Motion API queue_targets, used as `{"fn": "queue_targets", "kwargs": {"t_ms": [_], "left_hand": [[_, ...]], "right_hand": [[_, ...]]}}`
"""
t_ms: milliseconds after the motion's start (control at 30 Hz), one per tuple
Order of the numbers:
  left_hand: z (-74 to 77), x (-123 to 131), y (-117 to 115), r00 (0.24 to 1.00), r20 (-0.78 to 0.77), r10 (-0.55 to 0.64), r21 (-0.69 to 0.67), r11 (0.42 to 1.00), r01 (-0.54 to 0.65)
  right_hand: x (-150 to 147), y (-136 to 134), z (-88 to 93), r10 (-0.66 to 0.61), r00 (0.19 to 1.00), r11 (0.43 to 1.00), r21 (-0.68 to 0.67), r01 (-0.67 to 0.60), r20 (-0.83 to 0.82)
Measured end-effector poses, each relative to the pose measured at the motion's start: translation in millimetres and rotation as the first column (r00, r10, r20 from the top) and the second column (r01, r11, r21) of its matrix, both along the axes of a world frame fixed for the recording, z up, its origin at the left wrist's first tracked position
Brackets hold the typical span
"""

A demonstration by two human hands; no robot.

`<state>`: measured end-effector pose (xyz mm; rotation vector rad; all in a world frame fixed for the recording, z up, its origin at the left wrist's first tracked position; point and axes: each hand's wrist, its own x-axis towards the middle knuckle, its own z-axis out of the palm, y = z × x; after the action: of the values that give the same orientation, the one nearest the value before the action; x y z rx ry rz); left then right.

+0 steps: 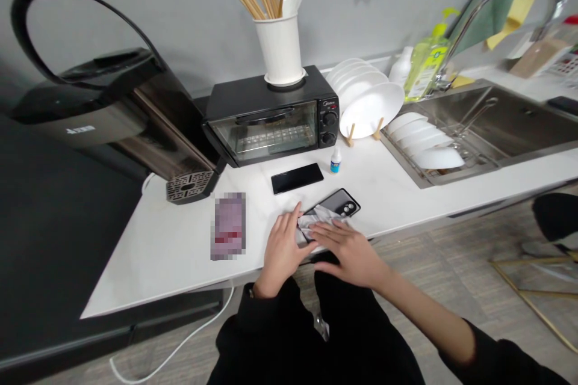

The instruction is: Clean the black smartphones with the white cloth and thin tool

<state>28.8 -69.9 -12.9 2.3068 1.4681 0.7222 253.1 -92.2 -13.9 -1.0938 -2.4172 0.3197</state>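
A clear phone case with a black rim lies on the counter, its camera cutouts at the right end. Over its left part is a crumpled white-grey tissue. My right hand presses the tissue down on the case, fingers together. At the left end, my left hand steadies the case between thumb and index finger; the exact contact is partly hidden by the tissue. Just behind lies a black smartphone, screen up. A small white bottle with a blue label stands to its right.
A blurred purple packet lies left on the white counter. Behind stand a black water dispenser, a toaster oven bearing a utensil holder, and racked plates. The sink with bowls is right.
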Motion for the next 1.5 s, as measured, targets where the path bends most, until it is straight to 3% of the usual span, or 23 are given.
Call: {"fn": "queue_targets", "kwargs": {"t_ms": [133, 200, 300, 333, 467, 500, 600, 633, 700, 767, 800, 900, 967, 1100, 1233, 1300, 1400, 1433, 1500], "left_hand": [[-0.8, 0.8, -1.2, 1.000, -0.014, 0.014, 0.025, 1.000, -0.014], [-1.6, 2.7, -1.1, 0.999, -0.033, 0.029, 0.037, 0.999, -0.027], [-1.7, 4.1, -1.2, 0.999, -0.041, 0.034, 0.030, 0.999, -0.033], [-1.2, 4.1, -1.4, 0.999, -0.036, 0.030, 0.025, 0.999, -0.029], [1.5, 2.6, -1.8, 1.000, -0.022, 0.004, 0.019, 1.000, -0.004], [1.6, 2.0, -1.8, 1.000, -0.026, 0.001, 0.014, 1.000, 0.000], [0.4, 0.0, -2.0, 0.999, -0.032, -0.005, -0.004, 1.000, 0.005], [-0.1, -0.4, -2.0, 1.000, -0.026, -0.003, -0.008, 1.000, 0.003], [-0.4, -0.4, -1.7, 1.000, -0.006, -0.006, -0.011, 1.000, 0.006], [0.0, 0.3, -1.2, 1.000, 0.012, -0.011, -0.013, 1.000, 0.011], [0.4, 0.6, -0.9, 1.000, 0.014, -0.015, -0.016, 1.000, 0.016], [0.8, 0.1, -0.8, 1.000, 0.009, -0.023, -0.025, 0.999, 0.023], [0.7, -1.3, -1.3, 1.000, 0.009, -0.028, -0.028, 0.999, 0.029], [1.8, -2.8, -2.5, 0.999, 0.034, -0.029, -0.028, 0.999, 0.030], [3.6, 0.0, -2.6, 1.000, 0.030, -0.005, -0.031, 1.000, 0.006], [4.2, 1.7, -2.4, 1.000, 0.020, -0.002, -0.030, 1.000, 0.002], [4.2, 2.0, -2.0, 1.000, 0.017, -0.014, -0.037, 0.999, 0.015], [3.9, 1.4, -1.8, 1.000, 0.016, -0.016, -0.041, 0.999, 0.017], [2.7, -0.5, -1.7, 1.000, 0.006, -0.011, -0.047, 0.999, 0.011]], "right_hand": [[14.7, 18.5, 1.6, -0.256, 0.967, 0.963, 0.086, 0.254, 0.016], [14.9, 19.9, 1.3, -0.188, 0.982, 0.978, 0.093, 0.186, 0.019], [7.5, 15.2, 0.4, 0.049, 0.999, 0.998, 0.039, -0.049, 0.010], [5.6, 14.8, 0.2, 0.041, 0.999, 0.999, 0.034, -0.041, 0.006], [1.1, 17.8, 0.1, -0.234, 0.972, 0.969, 0.086, 0.233, 0.003], [-0.4, 17.6, 0.1, -0.206, 0.979, 0.975, 0.084, 0.205, 0.002], [-2.2, 16.0, 0.0, 0.058, 0.998, 0.998, 0.040, -0.058, -0.011], [-0.7, 16.6, -0.1, 0.072, 0.997, 0.997, 0.036, -0.072, -0.018], [3.5, 19.1, -0.5, -0.099, 0.995, 0.994, 0.053, 0.101, -0.028], [3.6, 19.6, -0.9, -0.298, 0.954, 0.951, 0.078, 0.299, -0.027], [0.7, 17.9, -1.0, -0.306, 0.952, 0.948, 0.083, 0.307, -0.018], [-13.2, 7.9, 1.0, -0.049, 0.999, 0.997, 0.057, 0.049, -0.002], [-14.2, 3.8, 5.1, 0.074, 0.996, 0.996, 0.045, -0.072, -0.042], [17.5, 8.1, 12.5, -0.063, 0.990, 0.994, 0.077, 0.073, -0.125], [43.4, 10.1, 3.1, -0.121, 0.993, 0.986, 0.111, 0.121, -0.001], [38.6, 9.7, -5.6, -0.185, 0.981, 0.975, 0.136, 0.176, 0.053], [10.6, 8.7, -13.2, -0.379, 0.925, 0.916, 0.154, 0.369, 0.038], [-1.9, 7.5, -13.5, -0.394, 0.919, 0.910, 0.150, 0.386, 0.029], [-24.2, 3.6, -11.4, -0.289, 0.957, 0.950, 0.125, 0.285, 0.022]]}}
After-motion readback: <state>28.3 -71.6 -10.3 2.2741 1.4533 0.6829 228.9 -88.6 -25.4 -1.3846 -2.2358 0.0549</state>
